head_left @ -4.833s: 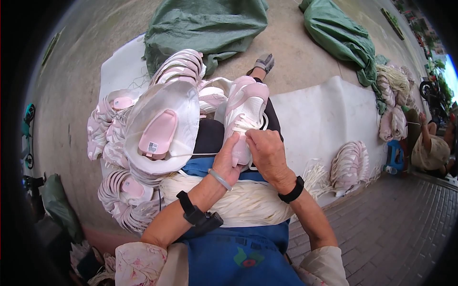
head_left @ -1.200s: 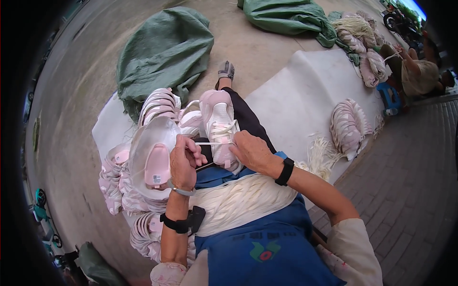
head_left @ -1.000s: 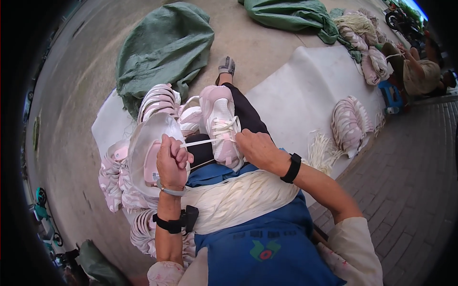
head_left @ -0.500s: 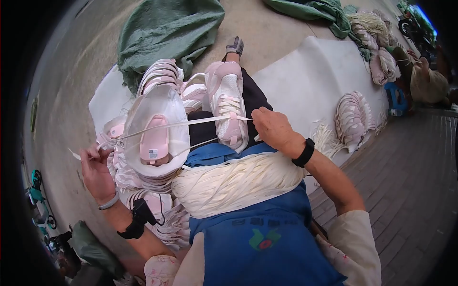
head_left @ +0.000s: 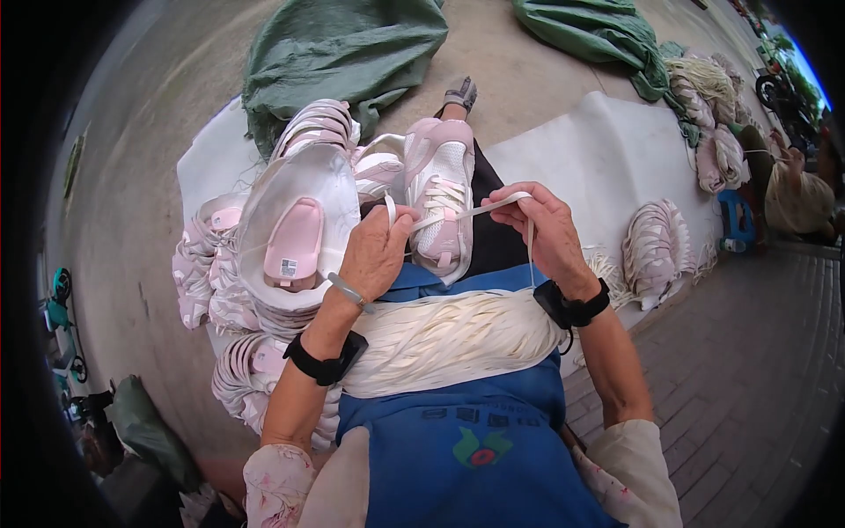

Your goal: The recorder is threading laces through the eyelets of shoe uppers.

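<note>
A pink and white shoe upper (head_left: 442, 189) rests on my lap, partly laced with a flat cream shoelace (head_left: 480, 211). My left hand (head_left: 377, 251) is beside the upper's left edge, its fingers closed on one part of the lace, with a short end sticking up. To the right of the upper, my right hand (head_left: 543, 231) pinches the lace, which loops over the fingers and hangs down. Across my lap, on a blue apron (head_left: 440, 449), lies a thick bundle of cream shoelaces (head_left: 449, 339).
On my left stand stacked pink and white uppers (head_left: 299, 246) and further piles. Another stack of uppers (head_left: 656, 251) sits on the white sheet (head_left: 572, 150) at right. Green sacks (head_left: 352, 62) lie beyond. A blue stool (head_left: 737, 218) and a person (head_left: 801, 194) are far right.
My left hand has come in from the far left to beside the upper. My right hand has moved slightly right and turned, lace over its fingers. The long stretched lace is now short between the hands.
</note>
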The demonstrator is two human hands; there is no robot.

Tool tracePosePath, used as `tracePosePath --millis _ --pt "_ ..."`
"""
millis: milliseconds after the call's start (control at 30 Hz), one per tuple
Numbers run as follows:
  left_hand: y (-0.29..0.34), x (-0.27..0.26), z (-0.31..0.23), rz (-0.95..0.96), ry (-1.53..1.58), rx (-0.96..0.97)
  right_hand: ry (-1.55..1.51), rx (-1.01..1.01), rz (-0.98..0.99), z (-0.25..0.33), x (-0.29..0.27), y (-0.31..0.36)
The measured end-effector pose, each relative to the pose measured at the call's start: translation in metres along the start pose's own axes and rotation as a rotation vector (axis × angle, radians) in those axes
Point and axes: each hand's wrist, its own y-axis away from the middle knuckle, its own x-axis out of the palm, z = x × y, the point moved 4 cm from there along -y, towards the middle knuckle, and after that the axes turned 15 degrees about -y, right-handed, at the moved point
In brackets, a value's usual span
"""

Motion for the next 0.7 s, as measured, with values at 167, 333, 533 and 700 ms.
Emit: tracePosePath --millis 167,333,533,700 --pt "-0.019 0.021 -0.005 0.099 -0.430 0.112 0.376 0.184 0.310 -0.018 0.005 -0.005" --pt "-0.018 0.017 -0.002 0.291 -0.431 0.143 0.855 -0.052 0.330 -0.028 -0.003 -0.019" --pt "-0.047 0.009 0.018 0.058 -0.459 0.082 1.015 -0.054 0.357 -0.030 0.001 -0.027" --pt "-0.038 0.010 0.018 0.110 -0.400 -0.020 1.042 -0.128 0.380 -0.036 -0.015 -0.024"
